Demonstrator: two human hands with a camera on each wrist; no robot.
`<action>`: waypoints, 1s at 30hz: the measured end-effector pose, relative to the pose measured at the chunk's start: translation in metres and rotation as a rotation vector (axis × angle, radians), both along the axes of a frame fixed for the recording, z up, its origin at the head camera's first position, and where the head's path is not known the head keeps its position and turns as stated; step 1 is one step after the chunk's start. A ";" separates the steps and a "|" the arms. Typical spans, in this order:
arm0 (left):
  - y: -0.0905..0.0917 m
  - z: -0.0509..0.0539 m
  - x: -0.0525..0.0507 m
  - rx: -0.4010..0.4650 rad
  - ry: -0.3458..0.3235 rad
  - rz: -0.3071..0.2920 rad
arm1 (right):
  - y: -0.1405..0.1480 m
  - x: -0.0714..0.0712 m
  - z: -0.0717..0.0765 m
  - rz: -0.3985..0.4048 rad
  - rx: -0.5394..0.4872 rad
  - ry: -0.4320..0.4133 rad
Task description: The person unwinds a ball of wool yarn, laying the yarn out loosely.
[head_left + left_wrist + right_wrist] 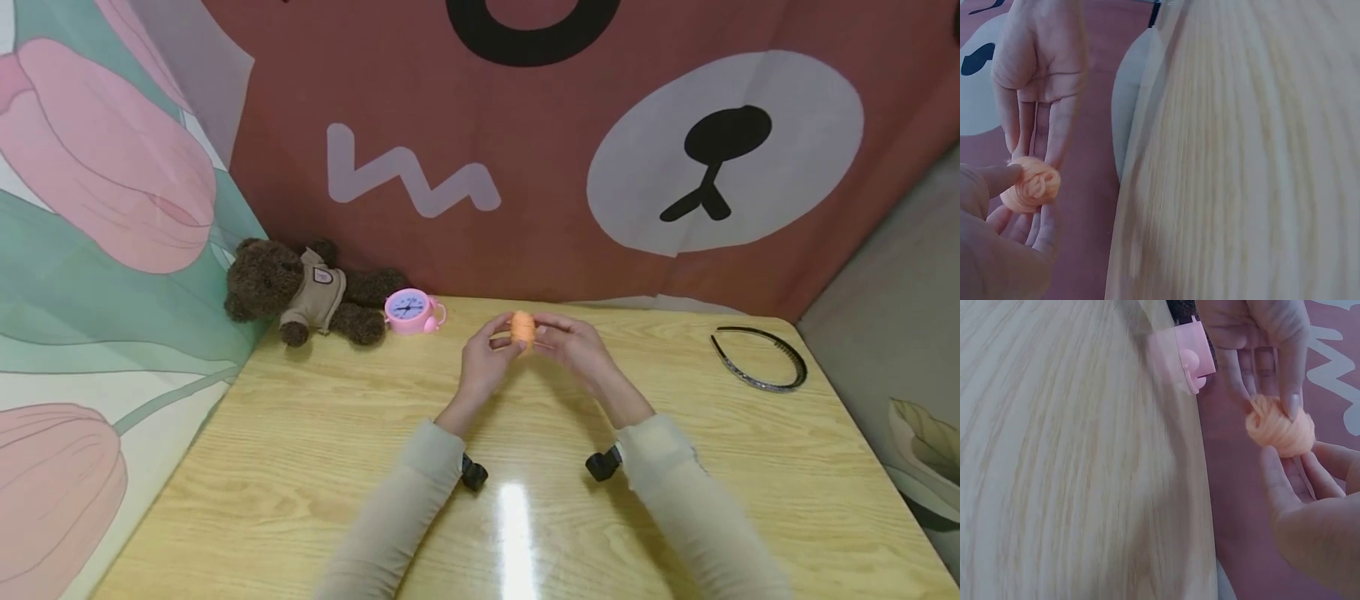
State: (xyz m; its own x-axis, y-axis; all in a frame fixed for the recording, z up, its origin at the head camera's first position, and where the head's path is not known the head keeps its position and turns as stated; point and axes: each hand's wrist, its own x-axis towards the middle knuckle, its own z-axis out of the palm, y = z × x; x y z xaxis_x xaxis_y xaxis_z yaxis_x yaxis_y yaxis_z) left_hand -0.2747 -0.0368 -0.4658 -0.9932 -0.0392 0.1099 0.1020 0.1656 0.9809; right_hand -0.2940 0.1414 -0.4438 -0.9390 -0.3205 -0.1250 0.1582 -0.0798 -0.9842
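A small ball of orange yarn (522, 327) is held above the table between the two hands. My left hand (484, 360) pinches it, with the thumb across its near side and the fingers behind, as the right wrist view shows. On the opposite side, my right hand (581, 350) holds the yarn with its fingertips and thumb. Wound strands and a looped end of the yarn ball (1038, 185) show in the left wrist view. The contact of some fingertips is hidden behind the yarn (1280, 428).
A brown teddy bear (318, 292) lies at the back left of the wooden table (315, 467). Next to its legs stands a pink alarm clock (408, 311). A black headband (761, 358) lies at the right. Printed cloth (540, 233) hangs behind.
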 end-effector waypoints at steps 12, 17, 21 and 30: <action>0.010 -0.011 -0.004 0.080 0.004 0.056 | -0.014 0.000 -0.011 -0.184 0.153 0.165; 0.011 -0.012 -0.005 0.090 0.010 0.061 | -0.017 0.000 -0.018 -0.224 0.144 0.169; 0.011 -0.012 -0.006 0.104 0.009 0.069 | -0.020 0.000 -0.019 -0.249 0.122 0.180; 0.014 -0.011 -0.007 0.135 0.002 0.057 | -0.024 -0.003 -0.019 -0.343 0.123 0.196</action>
State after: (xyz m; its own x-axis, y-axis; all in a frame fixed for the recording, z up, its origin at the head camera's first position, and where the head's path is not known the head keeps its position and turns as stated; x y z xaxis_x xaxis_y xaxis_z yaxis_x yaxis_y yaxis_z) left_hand -0.2820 -0.0228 -0.4768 -0.9887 -0.1098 0.1021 0.0985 0.0377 0.9944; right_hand -0.2970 0.1175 -0.4629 -0.9986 0.0218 0.0492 -0.0487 0.0244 -0.9985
